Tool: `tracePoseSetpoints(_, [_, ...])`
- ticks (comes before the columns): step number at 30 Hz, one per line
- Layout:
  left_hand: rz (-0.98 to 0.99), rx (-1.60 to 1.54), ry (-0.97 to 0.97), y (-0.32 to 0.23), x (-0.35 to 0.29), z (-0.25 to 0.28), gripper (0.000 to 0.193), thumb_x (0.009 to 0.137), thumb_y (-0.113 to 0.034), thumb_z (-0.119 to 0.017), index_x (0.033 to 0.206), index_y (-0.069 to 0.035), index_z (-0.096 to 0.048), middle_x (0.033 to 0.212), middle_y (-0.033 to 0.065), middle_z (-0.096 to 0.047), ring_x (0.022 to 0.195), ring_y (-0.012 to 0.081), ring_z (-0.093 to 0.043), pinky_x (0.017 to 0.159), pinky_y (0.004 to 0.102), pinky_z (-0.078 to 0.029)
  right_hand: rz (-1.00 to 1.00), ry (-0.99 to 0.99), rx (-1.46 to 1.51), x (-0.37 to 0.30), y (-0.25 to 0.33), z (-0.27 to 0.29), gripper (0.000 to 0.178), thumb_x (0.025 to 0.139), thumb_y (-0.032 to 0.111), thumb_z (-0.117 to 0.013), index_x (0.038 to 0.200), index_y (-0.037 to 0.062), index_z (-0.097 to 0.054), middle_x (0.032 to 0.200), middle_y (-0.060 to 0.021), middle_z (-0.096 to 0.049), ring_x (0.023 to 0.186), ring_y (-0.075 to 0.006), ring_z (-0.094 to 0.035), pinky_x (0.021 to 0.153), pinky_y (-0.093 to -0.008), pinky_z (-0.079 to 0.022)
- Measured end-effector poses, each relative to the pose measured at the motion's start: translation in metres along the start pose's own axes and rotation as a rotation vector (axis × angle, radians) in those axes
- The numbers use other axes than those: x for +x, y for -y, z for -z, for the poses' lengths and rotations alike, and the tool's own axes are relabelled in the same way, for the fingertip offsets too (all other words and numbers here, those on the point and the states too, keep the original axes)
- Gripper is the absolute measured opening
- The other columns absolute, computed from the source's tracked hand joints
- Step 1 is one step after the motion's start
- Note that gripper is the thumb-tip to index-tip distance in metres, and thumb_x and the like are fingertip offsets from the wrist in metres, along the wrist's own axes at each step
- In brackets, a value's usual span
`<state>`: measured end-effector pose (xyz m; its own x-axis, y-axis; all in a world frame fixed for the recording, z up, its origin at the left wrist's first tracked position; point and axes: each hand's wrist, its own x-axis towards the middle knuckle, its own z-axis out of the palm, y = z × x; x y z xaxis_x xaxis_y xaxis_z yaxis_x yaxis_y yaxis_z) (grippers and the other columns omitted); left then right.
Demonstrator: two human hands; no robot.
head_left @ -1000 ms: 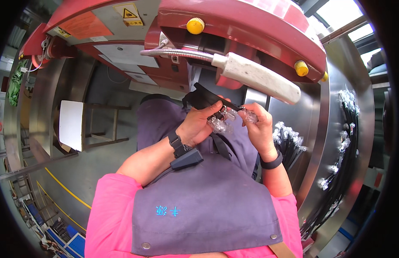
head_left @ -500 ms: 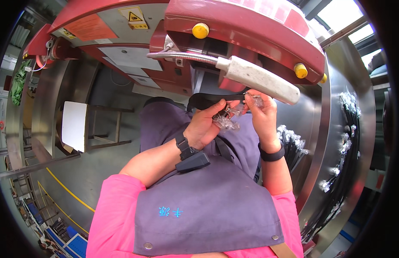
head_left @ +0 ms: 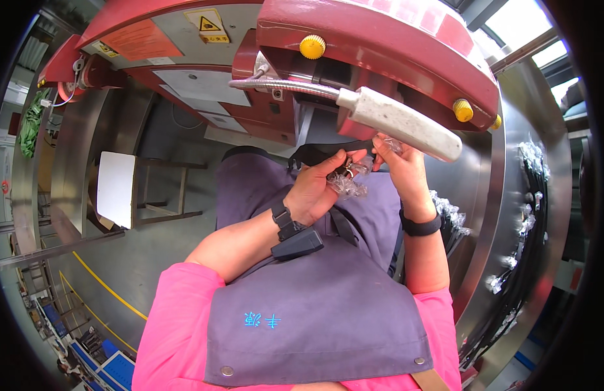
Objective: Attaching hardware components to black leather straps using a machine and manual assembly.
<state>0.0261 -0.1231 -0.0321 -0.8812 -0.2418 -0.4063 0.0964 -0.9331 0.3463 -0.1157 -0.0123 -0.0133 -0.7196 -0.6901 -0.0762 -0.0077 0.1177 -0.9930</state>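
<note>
My left hand is closed around part of a black strap, palm up, with the thumb lying over it. Crumpled clear plastic wrap and a small shiny metal piece, perhaps a buckle, show at its fingers. Beyond the fingers, the strap runs across above my lap. My right hand pinches the strap's right end between thumb and fingertips, where more clear wrap sticks out. The off-white handle-like block of the machine hangs just above my right hand and partly covers the fingertips.
A red machine with yellow knobs stands close in front. On the right, a metal table carries many black straps with plastic-wrapped ends; another bundle lies beside my right forearm. A white-topped stool stands left.
The whole view has shifted slightly. Both hands keep nearly the same hold on the strap; the strap's left part looks a little more bent, and my right hand has edged slightly right.
</note>
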Motion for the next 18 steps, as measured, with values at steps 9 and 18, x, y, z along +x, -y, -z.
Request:
tracePoseSetpoints(9, [-0.001, -0.009, 0.042, 0.000, 0.002, -0.003, 0.028, 0.093, -0.017, -0.059, 0.114, 0.001, -0.059, 0.110, 0.0101, -0.064, 0.094, 0.0150, -0.059, 0.084, 0.0311, -0.048, -0.033, -0.039, 0.049, 0.000, 0.000, 0.000, 0.020, 0.087, 0.003, -0.064, 0.105, -0.0033, -0.059, 0.089, -0.0059, -0.061, 0.068, -0.0111, -0.056, 0.058, -0.0257, -0.049])
tracePoseSetpoints(18, [-0.059, 0.022, 0.084, 0.004, 0.005, -0.001, 0.026, 0.094, -0.016, -0.057, 0.115, -0.001, -0.059, 0.111, 0.0089, -0.065, 0.100, 0.0167, -0.060, 0.088, 0.0333, -0.047, 0.220, -0.069, 0.129, -0.015, -0.022, 0.001, 0.020, 0.087, -0.002, -0.062, 0.107, 0.0000, -0.062, 0.093, -0.0045, -0.064, 0.076, -0.0100, -0.059, 0.067, -0.0247, -0.050])
